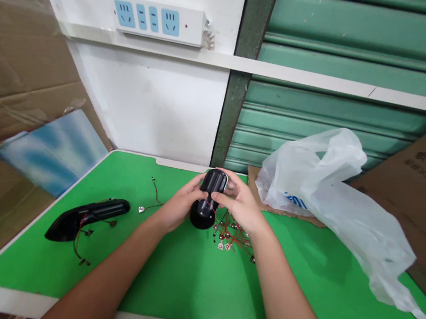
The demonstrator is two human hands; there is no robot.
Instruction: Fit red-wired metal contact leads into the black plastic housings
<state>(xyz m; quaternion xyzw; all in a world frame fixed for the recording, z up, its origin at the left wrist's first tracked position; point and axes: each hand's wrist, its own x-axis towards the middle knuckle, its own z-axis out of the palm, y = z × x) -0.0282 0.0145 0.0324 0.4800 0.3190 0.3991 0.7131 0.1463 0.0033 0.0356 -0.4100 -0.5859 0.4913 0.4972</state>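
Observation:
A glossy black plastic housing (204,217) with a rounded lower end is held up above the green mat, between my two hands. My left hand (185,198) grips its left side, thumb on the front face. From the right, my right hand (241,201) wraps the other side, its thumb also on the front. A thin red wire runs across the housing near the thumbs. Beneath and beside my right hand lies a tangle of red wires with small metal parts (229,236). The fingers behind the housing are hidden.
At left lies another black housing (88,218) with wires attached. A loose wired part (141,209) rests near my left hand. A white plastic bag (315,174) sits at back right. Cardboard (23,35) flanks the green mat (163,280); a power strip (157,20) is on the wall.

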